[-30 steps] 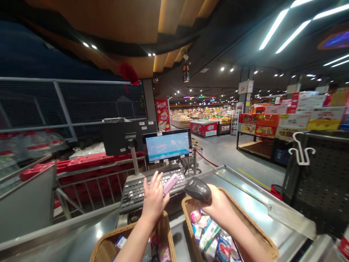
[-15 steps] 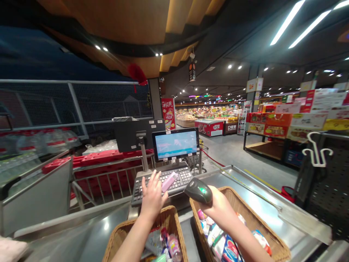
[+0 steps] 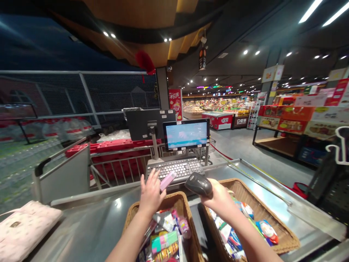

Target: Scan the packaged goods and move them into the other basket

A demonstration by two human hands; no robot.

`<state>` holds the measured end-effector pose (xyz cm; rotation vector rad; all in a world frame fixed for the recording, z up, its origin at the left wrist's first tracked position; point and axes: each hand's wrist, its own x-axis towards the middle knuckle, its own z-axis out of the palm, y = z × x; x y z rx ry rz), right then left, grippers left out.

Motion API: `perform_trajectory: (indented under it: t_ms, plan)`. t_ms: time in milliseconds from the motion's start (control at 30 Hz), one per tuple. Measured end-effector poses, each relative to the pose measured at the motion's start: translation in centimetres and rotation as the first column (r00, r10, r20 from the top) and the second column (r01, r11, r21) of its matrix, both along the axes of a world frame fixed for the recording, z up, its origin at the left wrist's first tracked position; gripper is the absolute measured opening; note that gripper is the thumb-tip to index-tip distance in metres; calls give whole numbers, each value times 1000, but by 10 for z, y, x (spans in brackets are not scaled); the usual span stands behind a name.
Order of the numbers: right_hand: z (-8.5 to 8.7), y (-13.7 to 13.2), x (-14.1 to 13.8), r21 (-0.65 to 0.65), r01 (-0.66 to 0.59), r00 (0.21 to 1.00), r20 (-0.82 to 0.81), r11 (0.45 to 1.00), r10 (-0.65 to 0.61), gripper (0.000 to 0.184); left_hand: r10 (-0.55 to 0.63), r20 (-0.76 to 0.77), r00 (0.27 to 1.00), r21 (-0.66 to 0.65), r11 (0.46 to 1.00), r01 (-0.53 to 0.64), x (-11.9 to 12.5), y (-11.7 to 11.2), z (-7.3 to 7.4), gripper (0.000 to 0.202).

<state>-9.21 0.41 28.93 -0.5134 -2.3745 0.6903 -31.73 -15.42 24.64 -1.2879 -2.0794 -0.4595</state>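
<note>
My left hand [image 3: 151, 193] pinches a small pink packet [image 3: 167, 181] between thumb and fingers, held up above the left wicker basket [image 3: 178, 201]. My right hand [image 3: 219, 198] grips a dark handheld barcode scanner [image 3: 199, 183], its head turned left toward the pink packet, a short gap between them. Both hands hover in front of the keyboard [image 3: 175, 168] and the lit till screen [image 3: 186, 135]. The left basket holds several small packaged goods [image 3: 167, 236]. The right wicker basket [image 3: 272, 218] under my right forearm holds several colourful packets too.
The baskets stand on a steel checkout counter [image 3: 89, 225]. A pale pink handbag [image 3: 23, 227] lies at its left end. A second monitor's back [image 3: 148, 123] rises behind the keyboard, with metal railings and red crates beyond. Shop shelves and an aisle stretch away on the right.
The view has tilted down and turned left, bringing the handbag and more of both baskets into sight. Both hands keep their hold; the scanner and pink packet stay close together.
</note>
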Motion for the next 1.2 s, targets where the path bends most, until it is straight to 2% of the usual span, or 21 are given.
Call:
perform_trajectory:
  t_ms: [200,333,433,633,800,900,1033,1100,1200]
  plan:
    - [-3,-15,-21,-7,-76,997,30,997,76,34,26,73,997,-117,993,-17,-7,-43,-29,8]
    - [-5,-30,-34,-8,-116,992,46,993,116,28,45,118,992,-146,989,-28,-9,-69,-48,17]
    - [-10,-40,-43,-20,-127,990,58,992,128,27,75,153,985,-167,985,-49,-9,-90,-58,15]
    - [-18,-56,-60,-79,-139,985,93,987,146,36,72,180,981,-210,977,-33,-9,-133,-83,14]
    - [-16,-71,-71,-80,-152,979,128,985,161,34,88,229,969,-252,967,-28,-8,-152,-102,22]
    - [-14,-79,-77,-84,-182,973,128,980,191,33,129,266,955,-303,952,-45,-9,-157,-106,11]
    - [-15,-83,-81,-104,-213,966,127,972,225,30,144,310,940,-344,939,-30,-8,-156,-99,26]
    - [-17,-82,-80,-116,-201,967,136,973,216,29,116,314,942,-335,942,-4,-7,-149,-91,28]
    - [-22,-78,-73,-132,-182,970,138,974,200,28,36,303,952,-297,953,58,-5,-128,-79,22]
